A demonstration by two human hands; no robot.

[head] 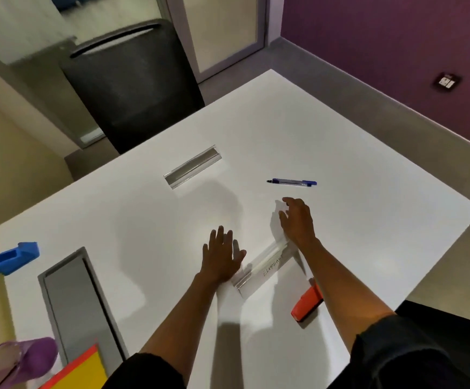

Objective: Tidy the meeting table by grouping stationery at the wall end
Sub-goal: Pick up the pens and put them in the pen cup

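A blue pen lies on the white table, right of centre. My right hand hovers just below the pen with its fingers spread, holding nothing. My left hand rests flat on the table, fingers apart, beside a clear name holder with handwriting, which lies between my two hands. An orange stapler sits under my right forearm, partly hidden. A second clear name holder lies further away near the centre.
A blue holder stands at the left edge. A purple cup and a yellow and orange folder are at the near left. A grey cable hatch is set into the table. A black chair stands at the far side.
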